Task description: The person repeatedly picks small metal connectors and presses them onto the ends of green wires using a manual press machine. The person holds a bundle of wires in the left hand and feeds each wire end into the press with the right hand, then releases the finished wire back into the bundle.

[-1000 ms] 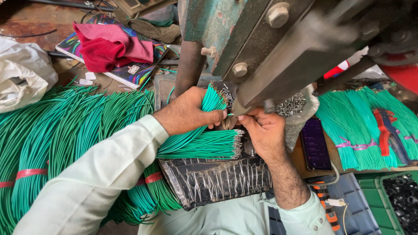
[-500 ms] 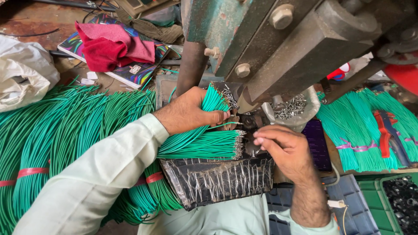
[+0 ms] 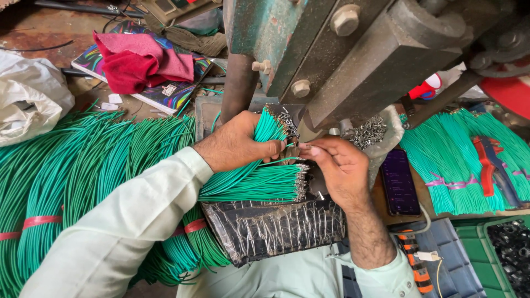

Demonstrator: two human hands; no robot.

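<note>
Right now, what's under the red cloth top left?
The red cloth lies on a flat, book-like thing with a bright multicoloured cover, which sticks out along its lower and right edges. The part of the cover beneath the cloth is hidden, as is anything else under it.

There is only one view. The camera sits on the person's head and looks down and a little forward at the big metal press (image 3: pixel 353 60). It is very close, so the press fills the top of the picture. The person's own chest and arms come in from the bottom, below the press.
</note>
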